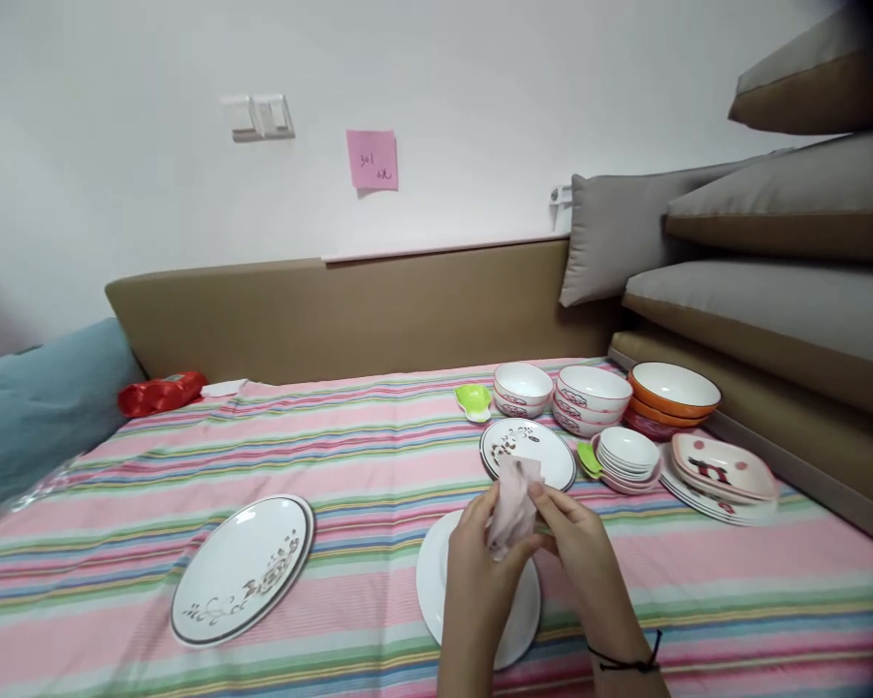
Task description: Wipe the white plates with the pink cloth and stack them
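A crumpled pale pink cloth [513,504] is between my two hands, above a white plate [435,572]. My left hand [480,548] has its fingers closed round the cloth's left side. From the right, my right hand [571,533] pinches the cloth's edge with thumb and fingers. Both forearms cover part of the white plate. Just beyond the cloth lies a round plate with a brown floral pattern [545,451], partly hidden by it. Farther left rest stacked oval plates with a brown flower pattern and dark rim [243,562].
Stacked white bowls [524,383], more bowls [593,393], orange bowls [675,388], small dishes [628,451] and pink patterned plates [724,465] stand at the right. A green dish [472,399] is near them. Grey cushions [771,301] pile up at the right edge; a red package [161,393] lies back left.
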`<state>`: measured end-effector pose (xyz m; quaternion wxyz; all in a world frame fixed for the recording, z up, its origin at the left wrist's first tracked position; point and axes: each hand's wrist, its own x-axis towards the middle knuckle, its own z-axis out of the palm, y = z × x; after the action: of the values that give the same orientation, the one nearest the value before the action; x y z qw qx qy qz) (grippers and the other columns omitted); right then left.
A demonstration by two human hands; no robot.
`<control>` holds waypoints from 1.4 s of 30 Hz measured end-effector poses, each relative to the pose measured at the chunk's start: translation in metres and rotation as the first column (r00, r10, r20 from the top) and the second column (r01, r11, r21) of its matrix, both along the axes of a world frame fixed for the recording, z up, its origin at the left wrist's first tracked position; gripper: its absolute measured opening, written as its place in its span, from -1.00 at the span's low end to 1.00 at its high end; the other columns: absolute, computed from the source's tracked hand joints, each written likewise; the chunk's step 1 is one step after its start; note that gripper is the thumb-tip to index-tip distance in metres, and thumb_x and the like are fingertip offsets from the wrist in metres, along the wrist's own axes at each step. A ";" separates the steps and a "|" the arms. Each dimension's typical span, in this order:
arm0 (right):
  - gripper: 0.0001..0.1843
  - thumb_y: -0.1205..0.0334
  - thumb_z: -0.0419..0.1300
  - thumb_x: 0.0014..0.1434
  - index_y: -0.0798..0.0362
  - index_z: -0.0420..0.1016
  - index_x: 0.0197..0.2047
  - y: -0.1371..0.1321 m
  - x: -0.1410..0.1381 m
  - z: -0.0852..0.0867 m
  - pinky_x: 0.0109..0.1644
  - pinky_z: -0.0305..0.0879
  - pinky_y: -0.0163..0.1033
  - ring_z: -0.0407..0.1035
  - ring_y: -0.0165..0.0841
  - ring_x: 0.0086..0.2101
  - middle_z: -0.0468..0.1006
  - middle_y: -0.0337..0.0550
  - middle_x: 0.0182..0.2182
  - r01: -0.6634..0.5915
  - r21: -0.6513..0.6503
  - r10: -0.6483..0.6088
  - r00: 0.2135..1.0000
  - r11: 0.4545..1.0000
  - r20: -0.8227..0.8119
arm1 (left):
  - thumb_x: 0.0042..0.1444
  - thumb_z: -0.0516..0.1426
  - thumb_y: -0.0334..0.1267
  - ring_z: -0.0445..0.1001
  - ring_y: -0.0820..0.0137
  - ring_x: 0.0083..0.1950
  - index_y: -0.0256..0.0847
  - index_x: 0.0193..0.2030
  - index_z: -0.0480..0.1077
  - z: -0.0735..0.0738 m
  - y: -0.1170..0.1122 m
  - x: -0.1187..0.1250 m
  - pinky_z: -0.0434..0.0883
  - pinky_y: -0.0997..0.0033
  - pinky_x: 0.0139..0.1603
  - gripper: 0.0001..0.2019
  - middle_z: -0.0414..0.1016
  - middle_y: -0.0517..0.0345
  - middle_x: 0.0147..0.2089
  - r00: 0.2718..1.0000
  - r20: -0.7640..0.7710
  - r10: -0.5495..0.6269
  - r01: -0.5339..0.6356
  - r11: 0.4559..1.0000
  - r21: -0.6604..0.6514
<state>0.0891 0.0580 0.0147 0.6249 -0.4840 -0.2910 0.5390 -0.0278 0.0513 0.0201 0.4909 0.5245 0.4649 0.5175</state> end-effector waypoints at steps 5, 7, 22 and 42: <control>-0.55 -0.08 0.38 -0.14 0.08 0.55 -0.27 -0.003 0.005 -0.003 -0.41 0.41 -0.35 0.46 -0.34 -0.39 0.59 -0.16 -0.36 -0.008 -0.012 0.006 0.996 1.000 -0.086 | -0.12 0.29 -0.04 0.49 0.08 -0.02 -0.22 -0.17 0.58 0.001 -0.005 -0.007 0.42 0.17 -0.02 -0.61 0.59 -0.06 -0.12 0.986 0.153 0.074 -0.050 0.987 -0.155; -0.53 -0.08 0.35 -0.10 0.06 0.52 -0.19 -0.004 0.009 -0.006 -0.42 0.38 -0.33 0.46 -0.32 -0.38 0.59 -0.15 -0.34 0.027 -0.008 -0.027 1.000 1.000 -0.011 | -0.12 0.27 0.07 0.50 0.13 -0.10 -0.25 -0.20 0.57 0.002 -0.007 -0.013 0.46 0.24 -0.16 -0.55 0.59 -0.04 -0.19 0.959 0.247 0.141 -0.079 0.967 -0.244; -0.86 0.16 0.21 0.13 0.00 0.54 -0.38 -0.008 0.009 0.004 -0.10 0.35 -0.18 0.41 -0.28 -0.21 0.52 -0.12 -0.30 -0.068 0.459 -0.277 0.716 0.886 0.641 | -0.19 0.30 0.01 0.29 0.50 -0.44 -0.25 -0.41 0.46 0.013 -0.014 -0.014 0.26 0.56 -0.50 -0.65 0.38 0.20 -0.45 0.892 0.363 0.269 -0.139 0.928 -0.345; -0.34 -0.25 0.05 0.16 -0.15 0.17 0.25 -0.026 0.023 0.014 -0.04 0.39 -0.07 0.35 -0.15 0.08 0.38 -0.04 0.17 -0.015 0.129 0.002 0.995 0.992 0.101 | 0.08 0.10 -0.07 0.26 0.40 -0.37 -0.22 -0.48 0.37 0.029 -0.021 -0.020 0.20 0.47 -0.36 -0.74 0.33 0.21 -0.47 0.987 -0.141 0.082 -0.093 0.993 -0.073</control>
<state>0.1121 0.0323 0.0291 0.6373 -0.4677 -0.3584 0.4967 -0.0482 0.0303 0.0487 0.4549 0.5179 0.5406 0.4822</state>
